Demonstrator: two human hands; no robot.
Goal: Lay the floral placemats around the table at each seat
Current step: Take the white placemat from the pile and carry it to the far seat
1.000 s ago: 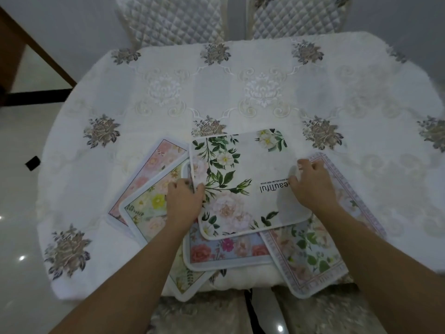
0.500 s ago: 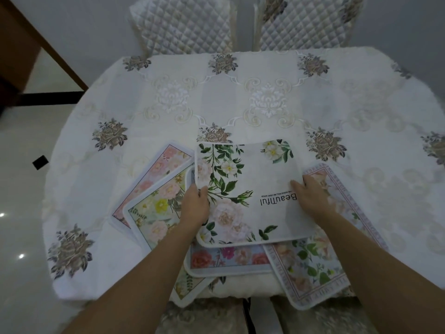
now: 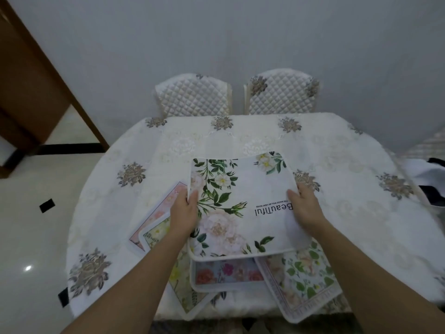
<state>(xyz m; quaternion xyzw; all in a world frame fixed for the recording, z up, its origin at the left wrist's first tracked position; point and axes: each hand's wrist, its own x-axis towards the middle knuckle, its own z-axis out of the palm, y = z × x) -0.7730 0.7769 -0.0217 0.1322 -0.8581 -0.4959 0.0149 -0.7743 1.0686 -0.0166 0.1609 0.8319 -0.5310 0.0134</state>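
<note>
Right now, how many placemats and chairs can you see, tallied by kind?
Placemats: 5 (white "Beautiful" mat held up in both hands; pink, yellow-floral, blue-floral and green-leaf bordered still stacked on the table)
Quilted chairs: 2 (left chair, right chair)
Total: 7

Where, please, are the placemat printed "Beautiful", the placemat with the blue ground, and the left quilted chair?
"Beautiful" placemat (image 3: 231, 189): head view, on its white middle.
Blue-ground placemat (image 3: 226, 272): head view, on its visible flowered strip.
Left quilted chair (image 3: 192, 96): head view, on its backrest.
</note>
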